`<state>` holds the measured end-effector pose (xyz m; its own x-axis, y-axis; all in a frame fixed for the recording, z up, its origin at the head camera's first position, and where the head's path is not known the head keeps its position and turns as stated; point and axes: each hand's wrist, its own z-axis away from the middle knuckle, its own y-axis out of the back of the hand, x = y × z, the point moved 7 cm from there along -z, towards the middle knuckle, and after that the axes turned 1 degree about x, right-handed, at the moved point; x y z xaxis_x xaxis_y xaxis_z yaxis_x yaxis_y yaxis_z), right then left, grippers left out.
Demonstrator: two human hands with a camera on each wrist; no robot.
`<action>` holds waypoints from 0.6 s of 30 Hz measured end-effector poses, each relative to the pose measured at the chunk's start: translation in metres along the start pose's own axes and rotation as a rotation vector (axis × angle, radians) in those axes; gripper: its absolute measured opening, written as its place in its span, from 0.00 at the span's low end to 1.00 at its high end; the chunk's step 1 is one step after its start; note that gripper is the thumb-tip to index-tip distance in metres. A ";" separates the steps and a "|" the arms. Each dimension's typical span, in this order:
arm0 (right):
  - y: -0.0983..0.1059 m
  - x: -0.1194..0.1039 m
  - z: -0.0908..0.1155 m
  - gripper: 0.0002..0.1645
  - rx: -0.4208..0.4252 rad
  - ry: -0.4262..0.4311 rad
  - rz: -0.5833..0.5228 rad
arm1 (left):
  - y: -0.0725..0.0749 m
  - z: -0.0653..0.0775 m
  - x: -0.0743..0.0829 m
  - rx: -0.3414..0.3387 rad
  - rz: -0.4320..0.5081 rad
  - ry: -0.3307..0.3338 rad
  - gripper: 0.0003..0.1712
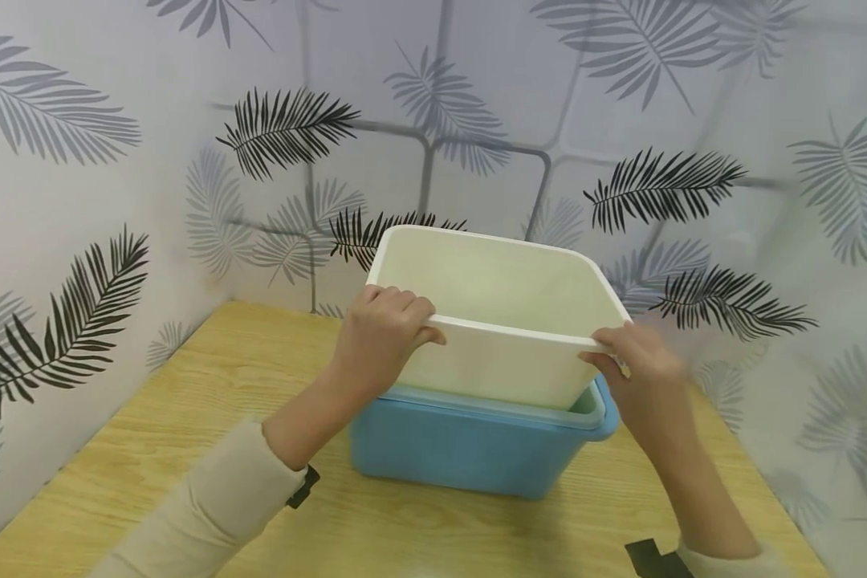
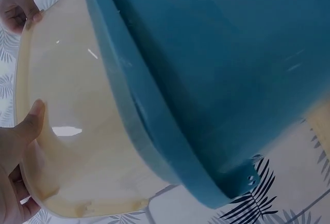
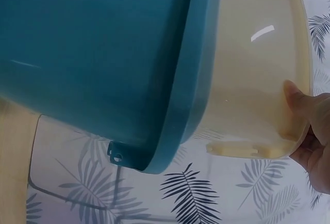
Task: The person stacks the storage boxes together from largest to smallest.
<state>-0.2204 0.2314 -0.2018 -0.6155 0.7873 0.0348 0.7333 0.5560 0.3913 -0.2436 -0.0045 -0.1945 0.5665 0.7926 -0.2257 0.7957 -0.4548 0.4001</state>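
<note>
A cream plastic bin [image 1: 506, 365] stands partly inside a blue plastic bin [image 1: 455, 449], its rim raised well above the blue one. My left hand [image 1: 383, 333] grips the cream rim near its left front corner, thumb against the outer wall. At the right front corner my right hand [image 1: 646, 373] pinches the same rim. Both wrist views show the cream wall [image 2: 72, 95] coming up out of the blue bin [image 3: 103, 53], with a thumb pressed on it. The cream bin's bottom is hidden inside the blue bin.
The blue bin rests on a light wood-grain table [image 1: 274, 514]. Behind and beside the table rise walls [image 1: 477, 72] covered in a grey and black leaf pattern. A dark wrist strap piece [image 1: 303, 487] shows at the left sleeve [image 1: 224, 482].
</note>
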 end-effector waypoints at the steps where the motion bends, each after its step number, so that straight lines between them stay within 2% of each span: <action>1: -0.001 0.000 0.002 0.27 -0.007 0.000 0.003 | -0.001 0.002 0.001 0.001 -0.006 -0.003 0.19; 9: -0.010 0.001 0.016 0.24 -0.032 -0.014 0.018 | -0.007 0.014 0.005 0.024 -0.034 -0.012 0.20; 18: -0.017 0.000 0.030 0.23 -0.009 -0.031 -0.005 | -0.012 0.027 0.008 0.047 -0.041 -0.030 0.21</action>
<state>-0.2245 0.2302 -0.2361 -0.6095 0.7928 0.0043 0.7277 0.5572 0.3999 -0.2430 -0.0033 -0.2255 0.5385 0.7989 -0.2679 0.8273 -0.4409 0.3481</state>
